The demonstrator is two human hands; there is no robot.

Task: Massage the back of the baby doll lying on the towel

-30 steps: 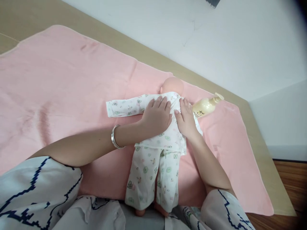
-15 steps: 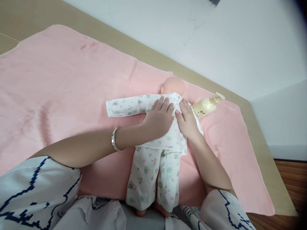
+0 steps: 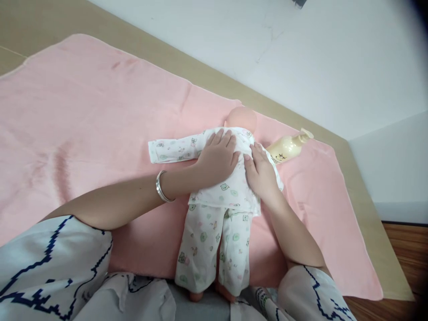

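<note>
A baby doll (image 3: 241, 117) lies on the pink blanket, its bald head away from me and its feet near my lap. It wears a white printed pajama top (image 3: 230, 191) and matching pants (image 3: 200, 245); one sleeve stretches out to the left. My left hand (image 3: 217, 156) rests flat on the upper left of the top, fingers extended. On the upper right of the top lies my right hand (image 3: 262, 171), its fingers also stretched out and the thumb apart. Neither hand grips anything. The doll's face is not visible.
A pale yellow pump bottle (image 3: 287, 148) lies on its side just right of the doll's shoulder. The pink blanket (image 3: 100, 102) covers most of a tan tabletop (image 3: 389, 272). A white wall (image 3: 301, 58) rises behind the table's far edge.
My left hand has slid slightly up and left over the top, showing more of the cloth between the hands. My right hand has shifted slightly down toward me.
</note>
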